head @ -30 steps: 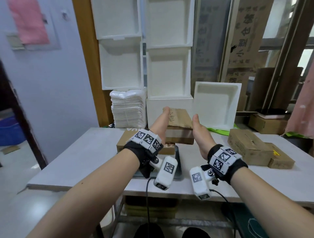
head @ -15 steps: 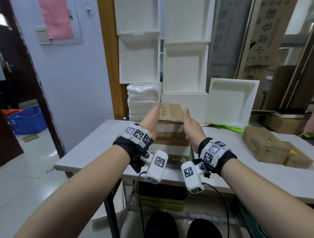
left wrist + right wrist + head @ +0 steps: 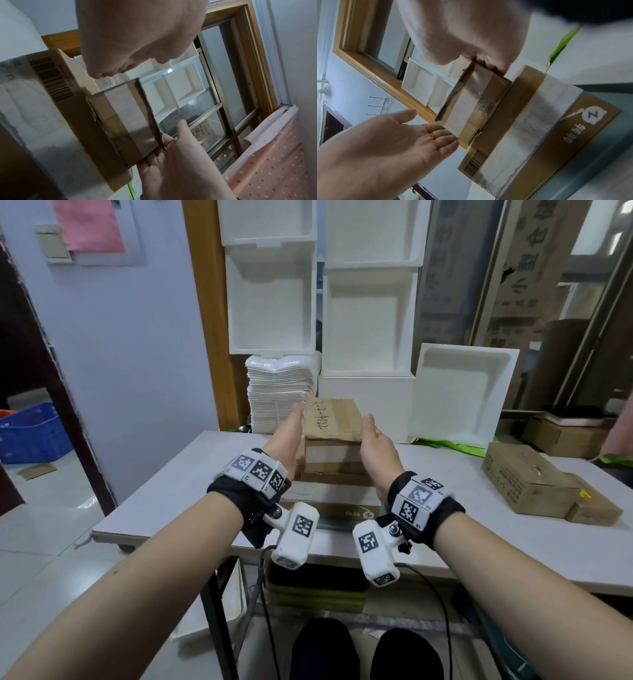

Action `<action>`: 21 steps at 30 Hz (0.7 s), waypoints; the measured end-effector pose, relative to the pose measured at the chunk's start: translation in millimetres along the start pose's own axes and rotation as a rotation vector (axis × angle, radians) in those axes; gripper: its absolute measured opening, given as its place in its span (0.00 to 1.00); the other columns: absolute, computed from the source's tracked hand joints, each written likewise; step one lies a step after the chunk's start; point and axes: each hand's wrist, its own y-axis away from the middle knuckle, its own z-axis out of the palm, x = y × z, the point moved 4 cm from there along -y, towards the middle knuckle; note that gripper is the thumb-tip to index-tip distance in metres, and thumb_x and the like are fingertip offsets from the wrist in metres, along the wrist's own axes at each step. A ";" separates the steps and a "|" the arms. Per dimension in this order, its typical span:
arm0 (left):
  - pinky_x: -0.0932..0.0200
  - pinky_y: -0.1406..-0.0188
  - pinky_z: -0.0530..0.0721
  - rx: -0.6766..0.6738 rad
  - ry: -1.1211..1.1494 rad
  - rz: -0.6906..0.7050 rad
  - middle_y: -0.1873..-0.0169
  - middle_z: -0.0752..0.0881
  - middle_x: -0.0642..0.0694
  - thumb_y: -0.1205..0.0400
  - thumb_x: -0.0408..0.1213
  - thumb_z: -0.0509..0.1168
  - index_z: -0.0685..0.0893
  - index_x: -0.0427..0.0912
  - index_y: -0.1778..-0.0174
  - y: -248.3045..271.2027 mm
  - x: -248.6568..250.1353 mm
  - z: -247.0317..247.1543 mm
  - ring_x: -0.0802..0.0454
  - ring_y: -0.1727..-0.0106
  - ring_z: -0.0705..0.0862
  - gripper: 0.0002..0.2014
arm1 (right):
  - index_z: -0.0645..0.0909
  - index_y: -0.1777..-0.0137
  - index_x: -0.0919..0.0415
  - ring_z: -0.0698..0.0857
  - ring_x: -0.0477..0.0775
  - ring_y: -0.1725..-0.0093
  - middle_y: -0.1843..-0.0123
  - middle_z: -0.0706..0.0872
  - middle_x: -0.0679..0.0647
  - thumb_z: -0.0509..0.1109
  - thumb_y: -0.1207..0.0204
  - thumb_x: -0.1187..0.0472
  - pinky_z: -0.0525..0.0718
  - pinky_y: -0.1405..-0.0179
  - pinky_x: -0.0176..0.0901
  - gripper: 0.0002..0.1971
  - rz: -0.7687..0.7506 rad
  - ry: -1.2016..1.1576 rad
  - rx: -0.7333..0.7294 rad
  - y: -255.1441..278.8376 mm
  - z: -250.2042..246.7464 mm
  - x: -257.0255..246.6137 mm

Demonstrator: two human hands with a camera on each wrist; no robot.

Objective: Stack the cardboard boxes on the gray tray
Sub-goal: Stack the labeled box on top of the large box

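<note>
A small taped cardboard box (image 3: 331,418) with handwriting on its lid sits on a larger cardboard box (image 3: 337,496), which stands on the gray tray (image 3: 327,524). My left hand (image 3: 290,434) lies flat against the small box's left side. On the opposite side my right hand (image 3: 374,444) does the same, fingers straight. In the left wrist view the small box (image 3: 123,121) is between both palms. The right wrist view shows the fingers (image 3: 488,65) touching the small box (image 3: 474,102) above the larger box (image 3: 530,128) and the tray (image 3: 599,155).
Two more cardboard boxes (image 3: 525,482) (image 3: 592,503) lie at the right of the white table (image 3: 171,484). White foam bins (image 3: 368,323) and a stack of white sheets (image 3: 281,392) stand behind. A blue crate (image 3: 30,433) is on the floor at the left.
The small box has come down between my palms onto the larger box. The head view has pulled back, so the table's front edge and floor show.
</note>
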 end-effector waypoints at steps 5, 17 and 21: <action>0.38 0.20 0.63 -0.016 0.100 -0.021 0.29 0.82 0.47 0.30 0.76 0.49 0.80 0.56 0.28 -35.7 -22.9 4.8 0.45 0.23 0.73 0.42 | 0.67 0.19 0.55 0.70 0.58 0.21 0.20 0.73 0.54 0.45 0.16 0.35 0.64 0.20 0.53 0.34 0.037 -0.042 0.003 -11.2 2.2 9.0; 0.40 0.19 0.62 0.021 0.140 -0.015 0.17 0.65 0.49 0.40 0.81 0.52 0.62 0.58 0.17 -13.7 -16.5 24.6 0.48 0.18 0.65 0.55 | 0.67 0.20 0.64 0.68 0.58 0.20 0.20 0.72 0.57 0.41 0.16 0.35 0.63 0.26 0.47 0.38 0.095 -0.099 0.010 -34.5 -1.0 6.8; 0.39 0.20 0.63 0.037 0.125 -0.040 0.17 0.65 0.50 0.42 0.83 0.54 0.62 0.59 0.18 -32.6 -39.5 26.1 0.47 0.18 0.66 0.56 | 0.71 0.21 0.62 0.71 0.56 0.22 0.22 0.76 0.55 0.42 0.18 0.31 0.64 0.27 0.46 0.41 0.110 -0.117 0.008 -38.3 0.0 8.5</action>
